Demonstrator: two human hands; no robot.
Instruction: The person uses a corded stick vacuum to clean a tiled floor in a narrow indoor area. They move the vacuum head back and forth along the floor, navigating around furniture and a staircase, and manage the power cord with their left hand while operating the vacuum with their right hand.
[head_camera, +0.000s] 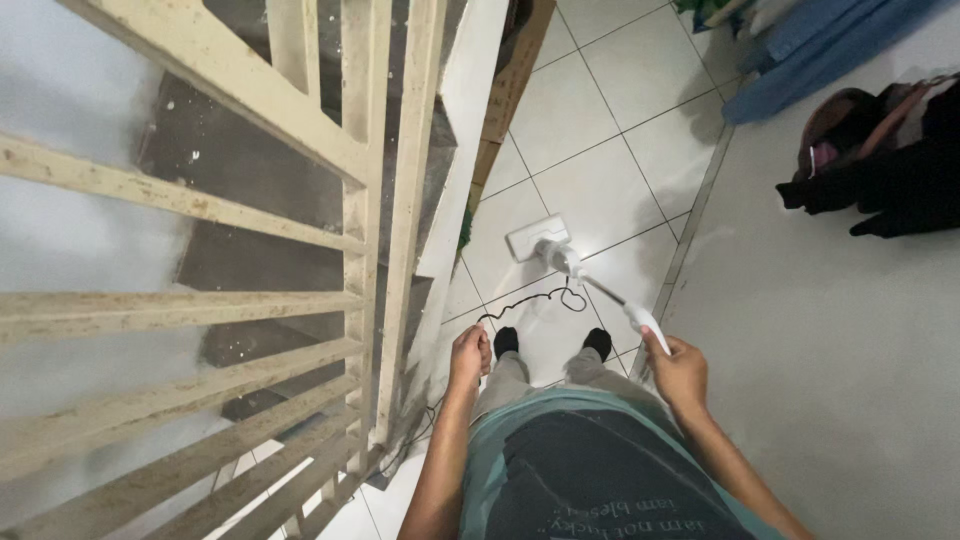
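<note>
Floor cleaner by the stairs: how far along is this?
Done: cannot tell, nothing marks cleaned tiles. In hand: right hand grips the floor cleaner, its head flat on the white tiles; left hand holds its black cord. Left: floor toward the bags.

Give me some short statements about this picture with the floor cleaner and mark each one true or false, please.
1. The right hand holds the handle of the white floor cleaner. True.
2. The cleaner's flat head rests on carpet. False: it rests on the white tiled floor.
3. The left hand holds the black cord. True.
4. The railing is on the person's right. False: it is on the left.
5. A dark bag lies at the upper right. True.
</note>
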